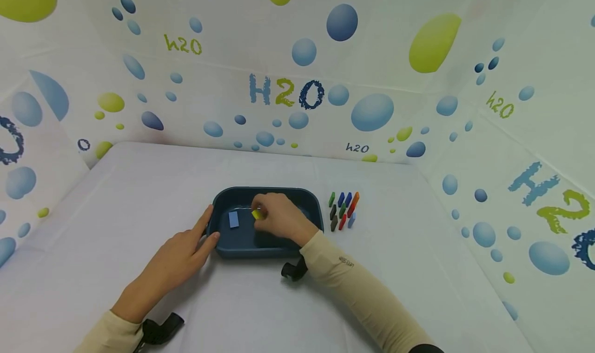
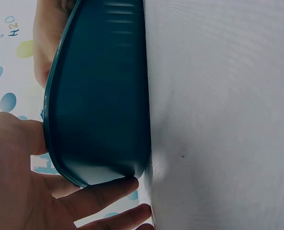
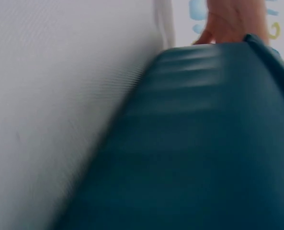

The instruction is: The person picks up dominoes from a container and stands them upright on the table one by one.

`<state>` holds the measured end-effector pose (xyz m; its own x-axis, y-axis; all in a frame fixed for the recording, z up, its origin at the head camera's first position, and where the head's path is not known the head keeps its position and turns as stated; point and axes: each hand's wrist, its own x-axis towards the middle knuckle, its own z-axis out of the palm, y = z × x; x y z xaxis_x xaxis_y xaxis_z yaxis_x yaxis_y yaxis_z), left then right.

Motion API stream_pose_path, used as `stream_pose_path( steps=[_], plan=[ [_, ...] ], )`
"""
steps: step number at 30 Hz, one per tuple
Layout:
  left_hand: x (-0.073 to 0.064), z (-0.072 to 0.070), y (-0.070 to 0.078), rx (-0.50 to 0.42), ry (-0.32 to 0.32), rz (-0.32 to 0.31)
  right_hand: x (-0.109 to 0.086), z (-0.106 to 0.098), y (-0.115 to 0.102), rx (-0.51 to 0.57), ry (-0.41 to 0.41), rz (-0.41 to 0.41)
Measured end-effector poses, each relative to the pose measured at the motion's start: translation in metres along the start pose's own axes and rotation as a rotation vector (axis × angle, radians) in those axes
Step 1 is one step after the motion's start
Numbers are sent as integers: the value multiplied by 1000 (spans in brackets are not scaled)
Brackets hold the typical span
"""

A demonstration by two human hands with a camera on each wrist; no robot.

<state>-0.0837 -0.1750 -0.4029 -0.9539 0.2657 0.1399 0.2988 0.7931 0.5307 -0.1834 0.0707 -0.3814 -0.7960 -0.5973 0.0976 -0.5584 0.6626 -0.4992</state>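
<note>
A dark teal plastic tray (image 1: 260,252) stands on the white-covered table. My right hand (image 1: 283,216) reaches over it from the right and pinches a small yellow block (image 1: 257,215) between thumb and fingers. A light-blue rectangular block (image 1: 233,219) is inside the tray, left of that hand. At the tray's left end, my left hand (image 1: 183,257) rests against the rim with extended fingers. In the left wrist view, the left fingers (image 2: 101,196) lie along the tray's outer corner. The right wrist view shows mostly the tray's outer side (image 3: 189,143), blurred, with the held block out of sight.
Right of the tray, several small upright blocks (image 1: 343,208) stand in rows, in green, blue, orange, red, black and light blue. White cloth (image 1: 260,311) covers the table. A printed backdrop (image 1: 223,74) with bubbles rises behind and at both sides.
</note>
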Motion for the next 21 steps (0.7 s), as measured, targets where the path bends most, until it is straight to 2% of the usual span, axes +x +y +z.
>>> stream_pose_path(
  steps=[4,8,15,21],
  plan=[
    [0,0,0,3,-3,-6,-9,-8,6,104,43,-30],
    [0,1,1,6,-1,-5,-19,-18,8,157,89,-56],
    [0,0,0,15,2,4,-34,-35,18,178,216,-114],
    [0,0,-1,21,-5,9,-48,-51,28,183,292,-89]
  ],
)
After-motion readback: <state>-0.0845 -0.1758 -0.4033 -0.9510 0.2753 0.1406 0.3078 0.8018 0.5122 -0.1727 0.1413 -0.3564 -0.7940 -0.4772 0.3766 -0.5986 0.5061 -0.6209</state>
